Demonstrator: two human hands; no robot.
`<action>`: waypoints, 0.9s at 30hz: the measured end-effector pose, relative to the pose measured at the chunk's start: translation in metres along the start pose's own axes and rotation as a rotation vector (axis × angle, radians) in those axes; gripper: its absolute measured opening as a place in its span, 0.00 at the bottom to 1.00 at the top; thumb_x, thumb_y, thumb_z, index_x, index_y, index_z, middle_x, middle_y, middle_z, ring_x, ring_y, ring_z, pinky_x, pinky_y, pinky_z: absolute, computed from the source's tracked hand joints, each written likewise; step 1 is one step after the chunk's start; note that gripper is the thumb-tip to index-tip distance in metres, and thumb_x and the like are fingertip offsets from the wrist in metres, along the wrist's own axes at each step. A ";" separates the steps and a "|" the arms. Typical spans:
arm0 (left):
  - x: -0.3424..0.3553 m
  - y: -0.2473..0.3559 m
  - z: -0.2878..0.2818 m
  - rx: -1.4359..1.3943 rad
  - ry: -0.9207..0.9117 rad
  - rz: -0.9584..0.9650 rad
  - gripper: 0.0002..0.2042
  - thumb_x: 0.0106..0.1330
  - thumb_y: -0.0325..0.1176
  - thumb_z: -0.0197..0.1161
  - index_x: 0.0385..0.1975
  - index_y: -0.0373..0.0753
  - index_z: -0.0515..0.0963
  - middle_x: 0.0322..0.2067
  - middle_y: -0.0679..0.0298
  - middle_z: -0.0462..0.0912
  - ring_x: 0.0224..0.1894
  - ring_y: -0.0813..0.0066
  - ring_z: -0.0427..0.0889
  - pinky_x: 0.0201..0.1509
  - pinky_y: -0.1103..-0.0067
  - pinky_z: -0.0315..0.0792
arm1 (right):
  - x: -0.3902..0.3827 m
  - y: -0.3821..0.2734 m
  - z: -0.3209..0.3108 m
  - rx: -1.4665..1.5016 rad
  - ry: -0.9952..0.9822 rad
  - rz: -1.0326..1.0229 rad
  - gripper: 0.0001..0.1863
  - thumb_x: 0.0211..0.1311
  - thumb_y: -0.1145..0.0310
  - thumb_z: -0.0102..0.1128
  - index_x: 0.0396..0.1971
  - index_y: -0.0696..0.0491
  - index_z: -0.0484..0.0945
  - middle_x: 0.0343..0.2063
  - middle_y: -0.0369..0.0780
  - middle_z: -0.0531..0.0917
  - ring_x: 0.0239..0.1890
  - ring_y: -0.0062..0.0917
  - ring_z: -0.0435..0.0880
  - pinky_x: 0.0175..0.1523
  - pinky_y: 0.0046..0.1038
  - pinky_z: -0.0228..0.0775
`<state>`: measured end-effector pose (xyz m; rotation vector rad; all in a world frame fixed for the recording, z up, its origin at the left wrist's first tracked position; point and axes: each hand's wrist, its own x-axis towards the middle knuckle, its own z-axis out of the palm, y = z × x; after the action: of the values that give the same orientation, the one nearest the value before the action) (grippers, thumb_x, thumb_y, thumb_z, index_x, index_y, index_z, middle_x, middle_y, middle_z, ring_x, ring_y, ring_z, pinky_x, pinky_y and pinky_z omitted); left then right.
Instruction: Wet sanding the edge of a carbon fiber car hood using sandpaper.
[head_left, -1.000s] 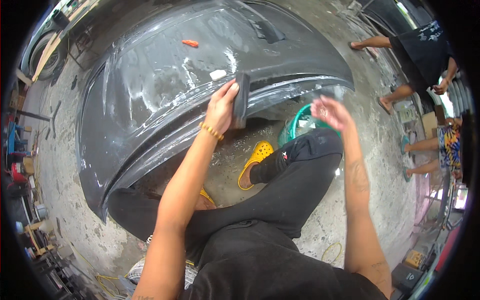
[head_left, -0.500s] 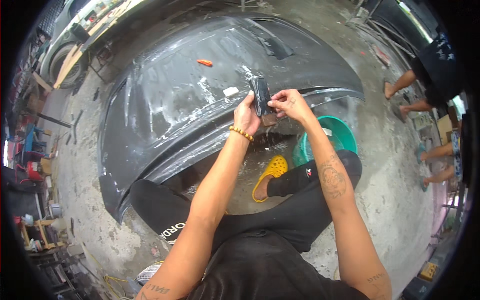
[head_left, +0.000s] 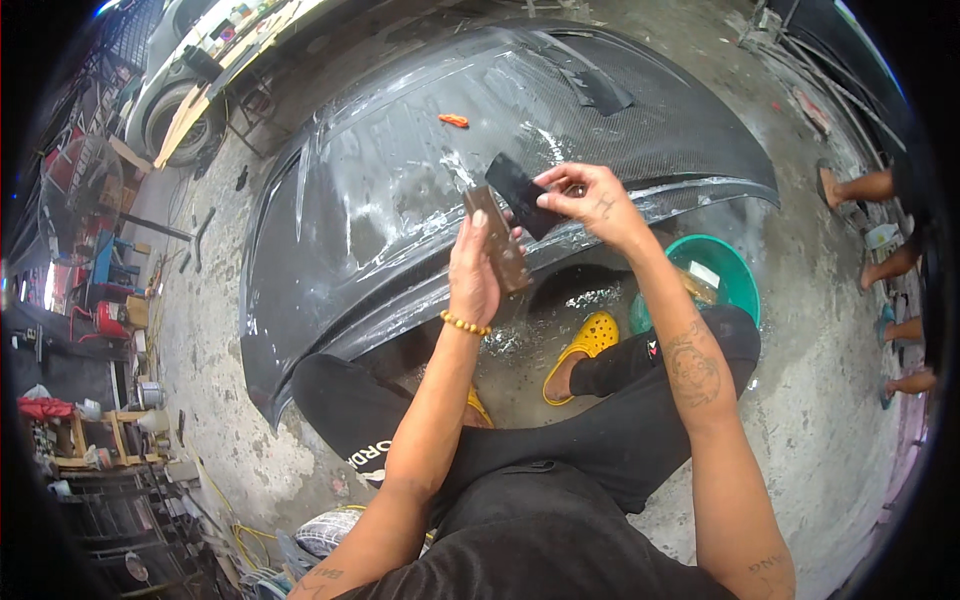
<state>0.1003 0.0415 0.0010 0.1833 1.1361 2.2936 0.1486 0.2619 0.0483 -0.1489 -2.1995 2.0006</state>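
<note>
My left hand is closed round a long brown sanding block, held tilted, its thumb lying along one face. In my right hand a small black sheet, apparently wet sandpaper, is pinched between thumb and fingers. The sheet is beside the block's upper part; whether they touch I cannot tell. Both are held above the near edge of a black car hood, which is wet and streaked with whitish liquid. A small orange-red item lies on the hood.
A green bucket with something in it stands by my right knee. Yellow clogs are on my feet on the wet concrete floor. Other people's legs show at the right. A cluttered bench stands at the far left.
The black sheet has come off the brown block's face into my right hand, and the block shows bare in my left. The white piece on the hood is no longer visible. The view has shifted.
</note>
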 end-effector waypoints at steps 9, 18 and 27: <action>0.001 0.003 -0.002 -0.128 0.117 0.174 0.10 0.76 0.35 0.61 0.51 0.39 0.79 0.50 0.66 0.85 0.54 0.72 0.82 0.64 0.73 0.73 | 0.001 -0.011 0.026 0.045 -0.187 0.095 0.16 0.68 0.62 0.73 0.48 0.58 0.87 0.38 0.37 0.90 0.41 0.18 0.88 0.46 0.22 0.83; -0.011 0.017 0.002 -0.143 0.106 0.174 0.17 0.77 0.45 0.58 0.53 0.38 0.79 0.47 0.60 0.87 0.52 0.67 0.85 0.63 0.70 0.75 | 0.010 0.017 0.038 0.088 -0.182 0.163 0.15 0.64 0.65 0.76 0.44 0.59 0.85 0.34 0.36 0.87 0.34 0.17 0.85 0.36 0.21 0.82; -0.028 0.033 -0.007 0.028 -0.053 -0.081 0.23 0.81 0.51 0.55 0.57 0.36 0.78 0.46 0.61 0.88 0.42 0.71 0.89 0.45 0.69 0.87 | 0.006 0.001 0.028 0.097 -0.137 0.059 0.13 0.63 0.69 0.76 0.45 0.58 0.86 0.28 0.32 0.84 0.29 0.13 0.81 0.36 0.19 0.79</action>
<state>0.1065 0.0057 0.0255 0.2035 1.1285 2.1904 0.1376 0.2353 0.0447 -0.0668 -2.1953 2.2070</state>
